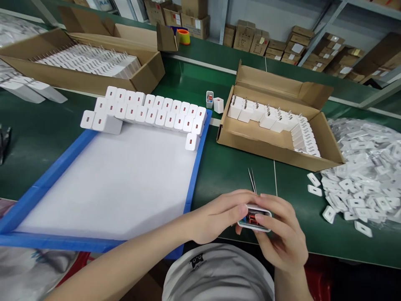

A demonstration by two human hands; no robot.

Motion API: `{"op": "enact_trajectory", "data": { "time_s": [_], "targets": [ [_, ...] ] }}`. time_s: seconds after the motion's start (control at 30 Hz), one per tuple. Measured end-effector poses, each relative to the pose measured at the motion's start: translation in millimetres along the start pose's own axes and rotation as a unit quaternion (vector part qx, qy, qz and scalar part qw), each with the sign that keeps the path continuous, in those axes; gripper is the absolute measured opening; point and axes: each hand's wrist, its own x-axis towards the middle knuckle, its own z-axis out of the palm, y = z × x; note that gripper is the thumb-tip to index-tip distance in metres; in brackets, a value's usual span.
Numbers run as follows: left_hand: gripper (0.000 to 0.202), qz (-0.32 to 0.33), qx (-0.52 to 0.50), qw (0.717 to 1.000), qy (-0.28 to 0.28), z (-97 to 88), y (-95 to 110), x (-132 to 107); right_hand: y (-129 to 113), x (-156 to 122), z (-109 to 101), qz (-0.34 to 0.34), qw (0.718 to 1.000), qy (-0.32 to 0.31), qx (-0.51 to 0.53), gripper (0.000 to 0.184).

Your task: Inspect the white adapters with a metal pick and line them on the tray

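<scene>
Open white housing (pixel 255 228) between 4 and 5 o'clock, coloured parts inside; grip of left hand (pixel 216 219) and right hand (pixel 283 225) clamped round it. No faceplate on: judged unfinished. Ported housings (pixel 151 116), 10 o'clock, look done; loose faceplates (pixel 314 190), 3 o'clock, remain.

Up at twelve o'clock, an orange-and-yellow roll (pixel 184 36) brightens the back; toward one, brown cardboard boxes (pixel 247 36) line the shelving (pixel 325 31); and at nine, a dark tool (pixel 3 143) lies on the green bench (pixel 222 167).
</scene>
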Motion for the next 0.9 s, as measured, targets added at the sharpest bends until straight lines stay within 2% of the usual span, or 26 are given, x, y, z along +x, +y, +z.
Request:
{"op": "enact_trajectory", "data": {
  "time_s": [0.23,0.47,0.6,0.67,0.8,0.9],
  "targets": [
    [0.053,0.015,0.035,0.999,-0.011,-1.2,0,0,-3,3,-4,-0.002,1.000,-0.020,-0.009,0.037],
    [0.057,-0.012,0.042,0.999,-0.010,-1.7,0,0,0,3,-4,-0.010,1.000,-0.021,-0.017,0.038],
    [0.052,0.010,0.127,0.992,0.009,-0.8,3,1,0,1,-3,-0.010,0.999,-0.018,-0.031,0.037],
    [0.046,0.019,0.148,0.989,0.022,-0.2,4,2,0,0,0,0.003,1.000,-0.004,-0.010,0.041],
    [0.037,0.033,0.120,0.992,0.027,0.3,3,0,-2,-1,8,0.025,0.996,0.056,0.061,0.064],
    [0.031,0.050,0.111,0.992,0.029,-0.8,2,-1,-4,-1,13,0.026,0.994,0.071,0.076,0.069]
  ]
}}
